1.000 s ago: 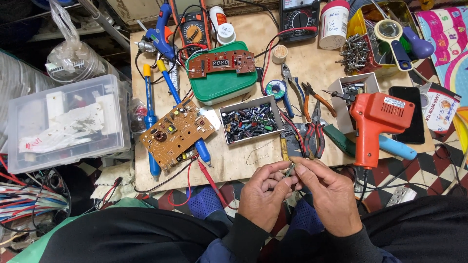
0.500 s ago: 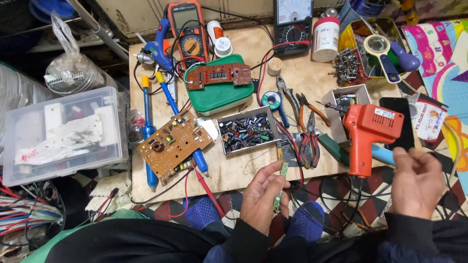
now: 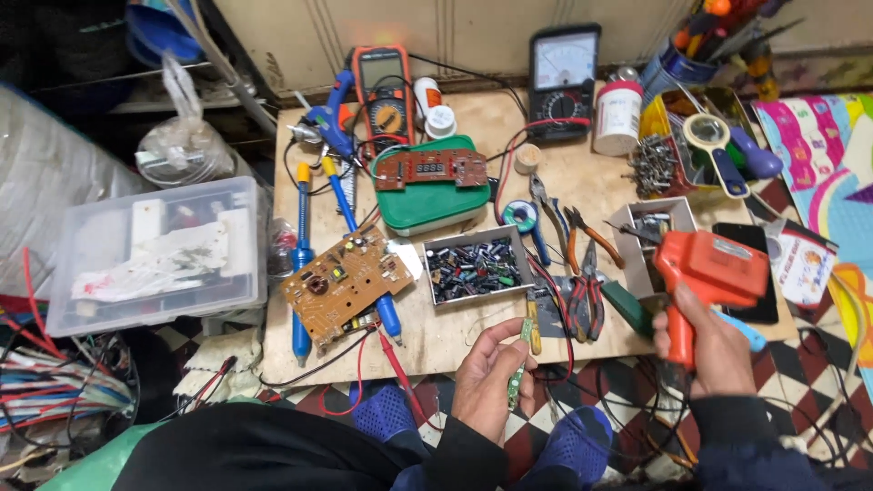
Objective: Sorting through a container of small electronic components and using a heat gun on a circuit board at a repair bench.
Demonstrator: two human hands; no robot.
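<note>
Two things are in hand at this moment. A small green circuit strip [image 3: 518, 377] is pinched between the thumb and fingertips of the left hand [image 3: 491, 382], held just off the near edge of the wooden board [image 3: 455, 350], at about 6 o'clock from the tray of dark capacitors [image 3: 471, 266]. The right hand [image 3: 705, 350] is wrapped around the grip of the orange soldering gun [image 3: 709, 273], at 3 o'clock from the strip and well apart from it; the gun's nose points toward the board's middle. Judging by that gap, no joint is being worked yet: gun and strip are both picked up, but tip and strip have not met, so the soldering itself looks left to do. At 9 o'clock from the tray lies a brown circuit board [image 3: 346, 284] across blue-handled tools, untouched. Pliers and cutters [image 3: 582, 273] lie between tray and gun. At 12 o'clock, a green case [image 3: 432, 205] carries a red board, with two meters behind.
</note>
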